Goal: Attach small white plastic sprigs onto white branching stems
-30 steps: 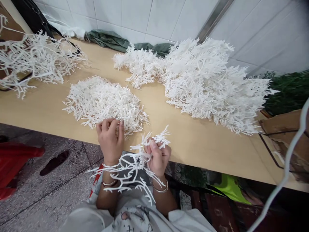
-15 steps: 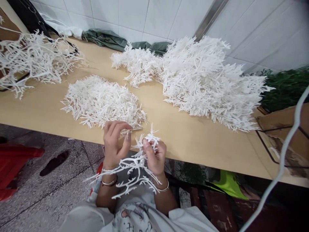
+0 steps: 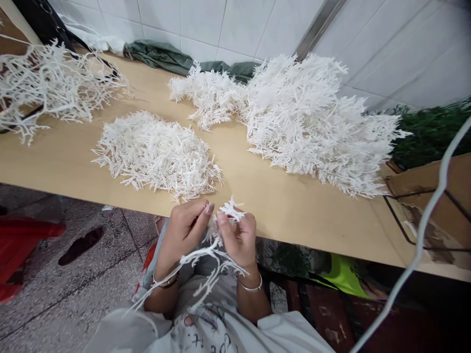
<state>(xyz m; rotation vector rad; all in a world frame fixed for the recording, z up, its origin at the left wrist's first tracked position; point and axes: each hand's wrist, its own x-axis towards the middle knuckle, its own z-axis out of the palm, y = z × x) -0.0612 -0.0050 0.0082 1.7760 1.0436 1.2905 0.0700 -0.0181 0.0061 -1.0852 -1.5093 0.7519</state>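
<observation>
My right hand (image 3: 239,240) is closed around a white artificial branch (image 3: 209,251) at the table's front edge. Small tufted sprigs stick out above its thumb, while long bare forked stems hang below toward my lap. Close beside it, my left hand (image 3: 184,229) has its fingers curled and the thumb pressed to the index finger; whatever lies in that pinch is too small to make out. Just beyond my hands is a low pile of small white sprigs (image 3: 154,152) on the table (image 3: 253,189).
A big heap of white tufted sprigs (image 3: 305,117) lies at the back right, and tangled bare white stems (image 3: 55,83) at the left. Dark green cloth (image 3: 158,54) runs along the tiled wall. A pale cable (image 3: 423,240) crosses the right side near a cardboard box (image 3: 434,181).
My left hand has gone from loosely spread fingers to a closed pinch and moved right, nearer the right hand. The branch's stems have shifted and hang blurred. My right hand keeps its grip.
</observation>
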